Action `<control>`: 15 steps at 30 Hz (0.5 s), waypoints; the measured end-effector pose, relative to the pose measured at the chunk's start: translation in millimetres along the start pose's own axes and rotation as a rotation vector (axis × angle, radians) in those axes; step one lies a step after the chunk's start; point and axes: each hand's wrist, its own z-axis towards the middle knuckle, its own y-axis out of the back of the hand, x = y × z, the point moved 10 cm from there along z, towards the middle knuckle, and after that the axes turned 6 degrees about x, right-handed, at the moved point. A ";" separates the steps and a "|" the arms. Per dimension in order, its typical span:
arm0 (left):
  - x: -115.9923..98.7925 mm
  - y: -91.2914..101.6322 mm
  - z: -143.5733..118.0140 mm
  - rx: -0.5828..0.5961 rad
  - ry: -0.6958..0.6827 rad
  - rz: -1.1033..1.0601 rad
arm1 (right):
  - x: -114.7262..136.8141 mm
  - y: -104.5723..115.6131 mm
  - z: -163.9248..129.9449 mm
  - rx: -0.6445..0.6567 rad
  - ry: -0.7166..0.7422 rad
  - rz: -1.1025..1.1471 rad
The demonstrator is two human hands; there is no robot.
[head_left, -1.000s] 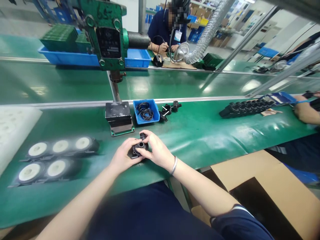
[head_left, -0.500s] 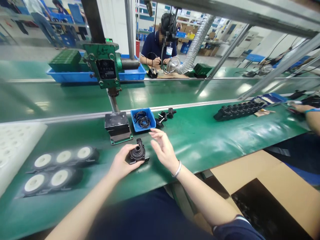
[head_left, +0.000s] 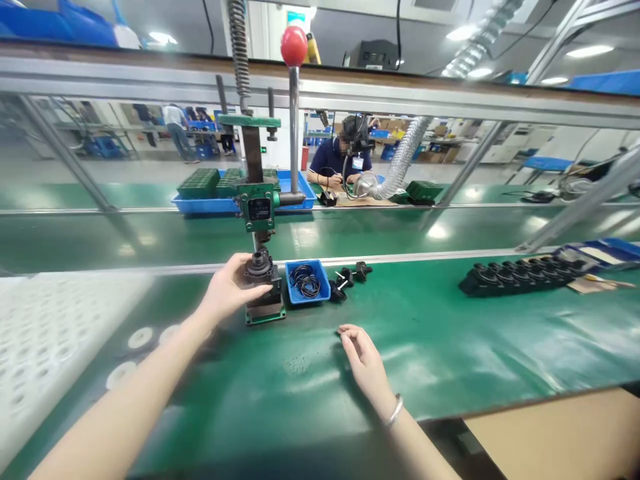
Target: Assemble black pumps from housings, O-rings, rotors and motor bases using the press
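Observation:
My left hand (head_left: 226, 289) grips a black plastic pump housing (head_left: 259, 266) with a round ribbed top and a short upright spout. It holds the housing at the block-shaped base (head_left: 267, 309) of a green hand press (head_left: 259, 208), under the ram; whether the housing rests on the block I cannot tell. My right hand (head_left: 364, 360) hovers low over the green mat, fingers loosely bent and thumb apart, with nothing visible in it. Between the hands and farther back stands a small blue tray (head_left: 308, 283) of black rubber rings (head_left: 306, 281). Small black parts (head_left: 345, 279) lie beside it.
A red-knobbed lever (head_left: 294, 47) rises from the press. White perforated tray (head_left: 55, 347) at left, with white-faced round parts (head_left: 141, 337) partly behind my left forearm. A row of black housings (head_left: 520, 275) lies right. Across the bench a co-worker (head_left: 333, 159) sits near a flexible duct (head_left: 406, 160).
My left hand has carried the pump housing forward to the press base. My right hand has drawn away from the housing to the right. The view has tilted up, showing the press lever.

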 end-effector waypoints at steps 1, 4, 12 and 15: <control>3.9 2.1 2.7 -0.004 0.002 -0.004 | -0.2 -0.6 0.5 0.008 0.000 0.000; 15.2 5.9 9.6 -0.008 0.019 -0.014 | -5.0 -3.1 0.9 0.030 -0.014 0.002; 33.2 -0.7 31.3 0.047 0.054 -0.057 | 27.2 11.0 30.4 0.044 0.045 -0.019; 32.8 -2.1 37.2 0.063 0.034 -0.038 | 108.7 35.4 77.0 -0.008 0.275 -0.041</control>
